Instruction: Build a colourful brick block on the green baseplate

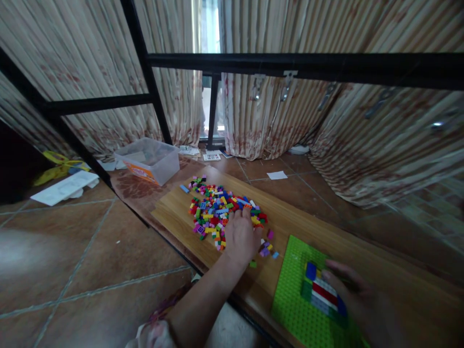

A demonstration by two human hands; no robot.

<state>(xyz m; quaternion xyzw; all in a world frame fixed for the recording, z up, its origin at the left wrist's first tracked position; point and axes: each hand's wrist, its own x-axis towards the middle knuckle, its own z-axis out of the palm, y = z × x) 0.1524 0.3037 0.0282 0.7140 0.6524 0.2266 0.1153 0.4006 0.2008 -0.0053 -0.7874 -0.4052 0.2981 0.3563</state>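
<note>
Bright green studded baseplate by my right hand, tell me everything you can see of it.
The bright green studded baseplate looks like plastic, straight-edged, with rows of small studs. It lies flat on the light-brown, wooden-looking tabletop, its near end cut off by the picture's edge. A low cluster of blue, white, red, green and yellow bricks sits on it. The blurred right hand hides part of it; whether they touch can't be told.

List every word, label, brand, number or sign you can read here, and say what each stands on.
No text can be read clearly.
Orange label on the clear plastic bin: markings too blurred to read.
White card near the curtain: dark print, too small to read.
</note>
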